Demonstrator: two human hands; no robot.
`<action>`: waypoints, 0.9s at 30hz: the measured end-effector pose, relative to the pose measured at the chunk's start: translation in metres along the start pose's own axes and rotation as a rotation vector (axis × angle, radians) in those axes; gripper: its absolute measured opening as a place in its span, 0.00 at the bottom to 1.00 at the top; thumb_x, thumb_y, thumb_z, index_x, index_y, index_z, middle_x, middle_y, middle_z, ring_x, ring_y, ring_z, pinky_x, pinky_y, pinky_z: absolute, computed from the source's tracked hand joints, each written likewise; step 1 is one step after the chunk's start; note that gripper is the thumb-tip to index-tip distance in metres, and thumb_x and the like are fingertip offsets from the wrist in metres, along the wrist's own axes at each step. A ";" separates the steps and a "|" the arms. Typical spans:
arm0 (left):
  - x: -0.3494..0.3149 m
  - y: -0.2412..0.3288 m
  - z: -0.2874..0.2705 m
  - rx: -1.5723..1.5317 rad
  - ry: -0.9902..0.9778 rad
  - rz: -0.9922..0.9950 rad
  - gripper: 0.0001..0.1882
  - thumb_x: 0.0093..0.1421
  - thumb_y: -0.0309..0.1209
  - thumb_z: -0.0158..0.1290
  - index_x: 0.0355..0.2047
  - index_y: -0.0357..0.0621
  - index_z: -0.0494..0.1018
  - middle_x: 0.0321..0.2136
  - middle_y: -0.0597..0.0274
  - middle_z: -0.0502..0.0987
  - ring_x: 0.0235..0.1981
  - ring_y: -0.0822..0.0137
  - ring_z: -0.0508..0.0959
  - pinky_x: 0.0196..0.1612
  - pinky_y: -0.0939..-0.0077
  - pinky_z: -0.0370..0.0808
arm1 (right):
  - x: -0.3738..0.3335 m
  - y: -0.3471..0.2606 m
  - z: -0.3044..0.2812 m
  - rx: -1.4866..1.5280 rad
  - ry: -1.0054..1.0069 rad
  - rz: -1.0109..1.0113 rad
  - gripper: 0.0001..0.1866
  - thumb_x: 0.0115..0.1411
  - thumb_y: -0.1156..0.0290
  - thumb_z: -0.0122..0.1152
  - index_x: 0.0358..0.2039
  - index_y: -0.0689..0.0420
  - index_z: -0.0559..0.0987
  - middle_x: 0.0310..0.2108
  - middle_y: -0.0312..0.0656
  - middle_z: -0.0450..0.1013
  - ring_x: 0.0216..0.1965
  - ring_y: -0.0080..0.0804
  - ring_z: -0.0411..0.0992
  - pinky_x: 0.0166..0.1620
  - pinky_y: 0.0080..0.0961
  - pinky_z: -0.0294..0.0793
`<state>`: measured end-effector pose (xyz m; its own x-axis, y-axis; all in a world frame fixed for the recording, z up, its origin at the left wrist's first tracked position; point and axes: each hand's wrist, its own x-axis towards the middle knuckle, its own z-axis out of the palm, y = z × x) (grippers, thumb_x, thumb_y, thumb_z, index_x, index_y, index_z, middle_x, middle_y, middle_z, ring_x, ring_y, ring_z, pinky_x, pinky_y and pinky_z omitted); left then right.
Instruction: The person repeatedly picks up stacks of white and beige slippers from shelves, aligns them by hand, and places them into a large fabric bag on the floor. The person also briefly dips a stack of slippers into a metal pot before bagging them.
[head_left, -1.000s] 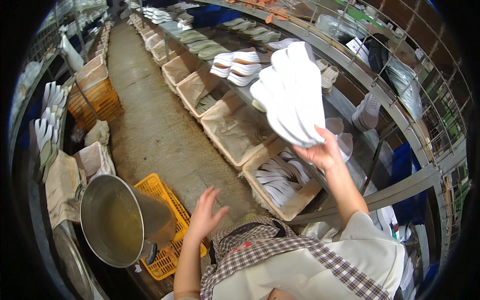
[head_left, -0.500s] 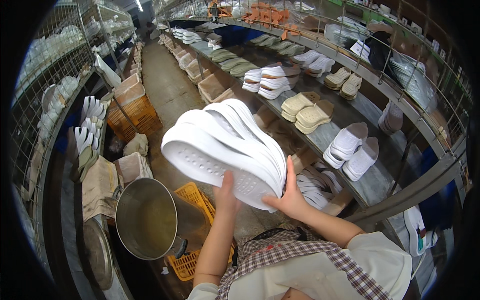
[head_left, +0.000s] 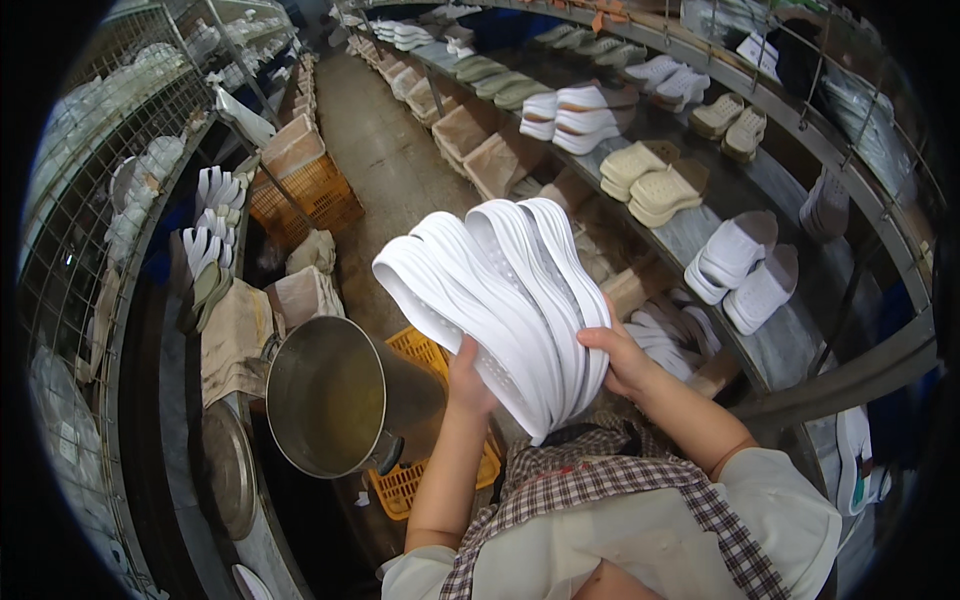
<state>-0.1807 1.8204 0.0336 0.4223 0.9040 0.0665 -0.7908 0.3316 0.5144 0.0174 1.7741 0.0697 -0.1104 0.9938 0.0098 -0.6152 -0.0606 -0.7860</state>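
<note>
Between my two hands is a stack of several white shoe soles [head_left: 490,300], packed side by side and fanned a little apart at the far end. My left hand [head_left: 473,382] grips the stack's left side, its thumb on the nearest sole and its fingers hidden underneath. On the right side my right hand [head_left: 622,352] holds the outermost sole, with the thumb lying along its edge. The near ends of the soles gather just above my checked apron [head_left: 560,490].
A large metal pot [head_left: 375,400] with yellowish liquid stands at my left, by a yellow crate [head_left: 405,490]. Pairs of soles line the right-hand shelf [head_left: 690,240], including beige soles [head_left: 655,185]. An orange crate [head_left: 300,205] sits farther left, beside the aisle [head_left: 375,150].
The stack has turned more upright and moved right, showing more sole edges. My right hand has shifted up along its side. The view has shifted slightly too.
</note>
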 end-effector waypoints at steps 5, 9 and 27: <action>0.001 0.004 0.002 -0.111 0.070 -0.254 0.36 0.64 0.52 0.39 0.61 0.35 0.51 0.58 0.44 0.60 0.58 0.47 0.63 0.60 0.52 0.60 | 0.002 0.004 -0.002 0.154 0.113 0.377 0.33 0.57 0.59 0.56 0.60 0.56 0.59 0.54 0.45 0.66 0.54 0.36 0.66 0.60 0.37 0.60; 0.000 -0.007 -0.012 0.032 0.261 -0.390 0.32 0.66 0.49 0.35 0.60 0.35 0.53 0.57 0.46 0.63 0.57 0.49 0.65 0.59 0.53 0.62 | 0.001 0.011 -0.010 0.161 0.195 0.680 0.38 0.54 0.44 0.53 0.60 0.51 0.59 0.61 0.49 0.53 0.61 0.51 0.51 0.55 0.67 0.47; -0.011 -0.033 -0.028 0.001 0.526 -0.603 0.32 0.64 0.55 0.33 0.58 0.47 0.61 0.54 0.57 0.68 0.53 0.53 0.69 0.53 0.56 0.67 | -0.009 0.015 -0.016 0.303 0.418 0.832 0.41 0.51 0.44 0.56 0.61 0.50 0.57 0.63 0.49 0.47 0.61 0.58 0.47 0.57 0.65 0.44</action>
<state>-0.1717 1.8065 -0.0078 0.5126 0.5777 -0.6353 -0.4923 0.8039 0.3338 0.0210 1.7657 0.0478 -0.3506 0.5718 -0.7417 -0.6470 -0.7204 -0.2496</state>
